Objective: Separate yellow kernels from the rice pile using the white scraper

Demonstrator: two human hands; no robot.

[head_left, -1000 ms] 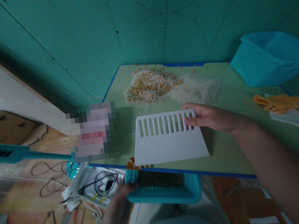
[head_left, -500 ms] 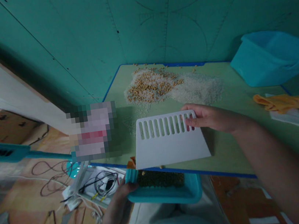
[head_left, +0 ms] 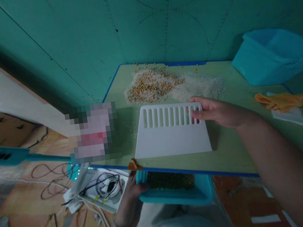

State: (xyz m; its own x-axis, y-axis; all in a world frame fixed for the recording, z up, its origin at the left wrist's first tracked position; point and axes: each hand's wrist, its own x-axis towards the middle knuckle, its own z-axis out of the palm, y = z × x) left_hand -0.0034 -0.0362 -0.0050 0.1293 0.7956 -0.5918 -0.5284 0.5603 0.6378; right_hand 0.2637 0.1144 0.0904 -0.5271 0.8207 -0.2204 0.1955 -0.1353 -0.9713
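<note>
My right hand [head_left: 207, 112] grips a white plastic scraper [head_left: 172, 140] by the right end of its slotted upper part. The scraper's wide lower edge is close to the front of the table. At the left end of a turquoise tray [head_left: 177, 197], my left hand [head_left: 135, 191] is closed on the rim. The tray is just below the table's front edge and holds small dark green grains [head_left: 170, 180]. Behind the scraper lies a heap of yellow beans [head_left: 150, 85] mixed with white grains, joined to a pile of white grains [head_left: 201, 86].
The pale green tabletop [head_left: 230, 155] has a blue edge. At the right are a turquoise bag-like container [head_left: 270, 59] and an orange cloth [head_left: 282, 100] over something white. A pixelated packet [head_left: 93, 133] stands left. Orange tape [head_left: 134, 165] sits on the front edge, near a cable box [head_left: 105, 187].
The scraper in my right hand has moved slightly back from the table's front edge. My left hand and the tray have shifted right, leaving the orange tape more exposed.
</note>
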